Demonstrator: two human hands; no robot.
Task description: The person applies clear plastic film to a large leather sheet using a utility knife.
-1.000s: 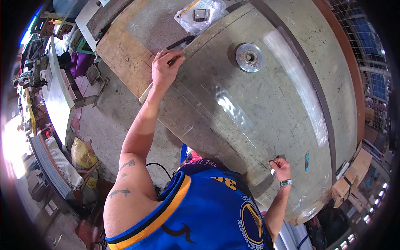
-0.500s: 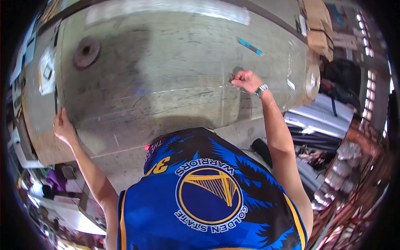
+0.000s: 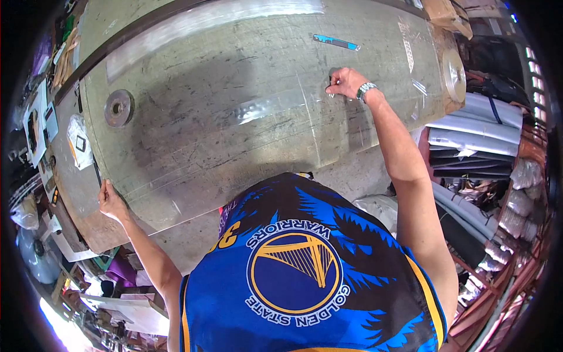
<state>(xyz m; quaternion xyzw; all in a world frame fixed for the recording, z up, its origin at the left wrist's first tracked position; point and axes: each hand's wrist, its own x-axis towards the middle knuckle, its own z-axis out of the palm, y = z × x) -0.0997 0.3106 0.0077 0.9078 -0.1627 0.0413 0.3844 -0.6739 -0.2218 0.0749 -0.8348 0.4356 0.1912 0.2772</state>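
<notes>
My right hand, with a metal-band watch on its wrist, is pinched closed over the right part of the table. A shiny clear plastic strip runs across the tabletop to its fingertips. At the table's left, my left hand is also pinched closed, close to the lower end of a thin dark bar. What its fingers hold is too small to make out. Beyond my right hand lies a blue and black utility knife. A grey disc with a centre hole rests at the left.
The worn greenish table fills the middle. A clear tape roll stands at its right end, near a cardboard box. Wrapped rolls are stacked to the right. A plastic packet lies at the left edge.
The view has shifted and turned, so the table sits differently in the picture. Both hands remain pinched at about the same places. The clear strip shows a broader shine.
</notes>
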